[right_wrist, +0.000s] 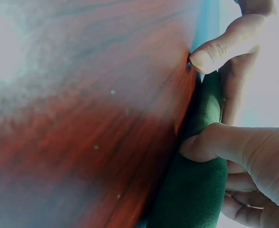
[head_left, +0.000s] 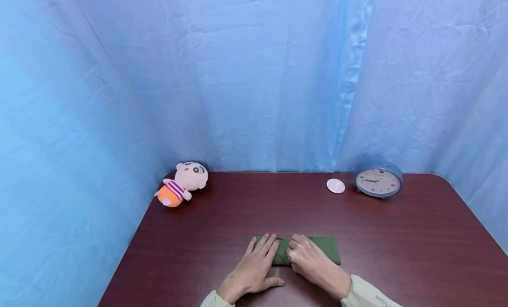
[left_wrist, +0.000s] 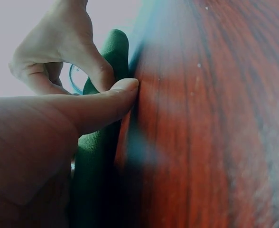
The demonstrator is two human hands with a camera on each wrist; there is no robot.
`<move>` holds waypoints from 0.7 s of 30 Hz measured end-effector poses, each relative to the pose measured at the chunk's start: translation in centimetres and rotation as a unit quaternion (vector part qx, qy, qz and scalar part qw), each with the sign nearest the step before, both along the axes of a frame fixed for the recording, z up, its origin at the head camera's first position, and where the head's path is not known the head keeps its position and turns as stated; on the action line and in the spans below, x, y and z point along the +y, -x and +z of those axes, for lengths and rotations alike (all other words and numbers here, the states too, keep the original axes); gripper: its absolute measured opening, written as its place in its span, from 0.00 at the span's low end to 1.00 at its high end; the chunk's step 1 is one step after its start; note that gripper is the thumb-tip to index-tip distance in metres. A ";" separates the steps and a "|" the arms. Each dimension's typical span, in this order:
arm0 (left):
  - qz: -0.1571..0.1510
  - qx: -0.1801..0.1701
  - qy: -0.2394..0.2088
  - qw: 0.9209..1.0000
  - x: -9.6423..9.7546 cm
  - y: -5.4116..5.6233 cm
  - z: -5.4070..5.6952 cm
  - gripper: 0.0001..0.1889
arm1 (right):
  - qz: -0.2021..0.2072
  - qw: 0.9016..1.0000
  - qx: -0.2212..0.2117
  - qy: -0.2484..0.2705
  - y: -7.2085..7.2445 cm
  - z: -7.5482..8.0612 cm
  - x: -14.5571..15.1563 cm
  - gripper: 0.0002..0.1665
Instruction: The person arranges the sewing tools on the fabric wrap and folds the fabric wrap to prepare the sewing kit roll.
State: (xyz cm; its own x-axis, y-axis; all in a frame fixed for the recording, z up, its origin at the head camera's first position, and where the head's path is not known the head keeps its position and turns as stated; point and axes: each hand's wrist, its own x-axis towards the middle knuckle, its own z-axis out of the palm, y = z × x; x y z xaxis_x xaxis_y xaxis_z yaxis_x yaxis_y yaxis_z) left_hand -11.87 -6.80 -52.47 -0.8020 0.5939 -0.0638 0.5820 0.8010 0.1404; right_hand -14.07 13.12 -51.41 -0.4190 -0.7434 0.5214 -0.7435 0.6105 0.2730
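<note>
A folded green cloth [head_left: 327, 248] lies as a flat strip near the front of the table, its long side running left to right. My left hand [head_left: 254, 268] rests palm down over its left end, fingers straight, with the thumb stretched along the table beside the near edge. Bent fingers of my right hand [head_left: 311, 260] pinch the cloth around its middle. In the right wrist view the right thumb [right_wrist: 203, 146] presses on the near side of the thick green fold [right_wrist: 189, 197]. The left wrist view has the left thumb [left_wrist: 106, 107] crossing in front of the cloth.
A plush doll [head_left: 180, 185] in a striped top and orange shorts lies at the back left of the dark red wooden table [head_left: 238, 210]. Toward the back right are a round pale disc [head_left: 335, 186] and a blue alarm clock [head_left: 378, 181]. Blue curtains [head_left: 254, 77] hang around the table.
</note>
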 end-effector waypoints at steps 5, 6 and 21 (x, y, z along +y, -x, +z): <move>-0.004 0.003 -0.001 1.000 0.0 0.1 0.0 0.51 | -0.005 1.000 -0.001 -0.005 -0.1 0.0 0.2 0.11; -0.005 0.004 -0.002 1.000 -0.1 0.1 0.0 0.51 | -0.010 1.000 -0.004 -0.008 -0.2 0.0 0.2 0.11; 0.000 0.002 0.005 1.000 0.0 0.1 -0.2 0.50 | -0.083 0.986 -0.143 0.016 -1.5 0.5 0.9 0.23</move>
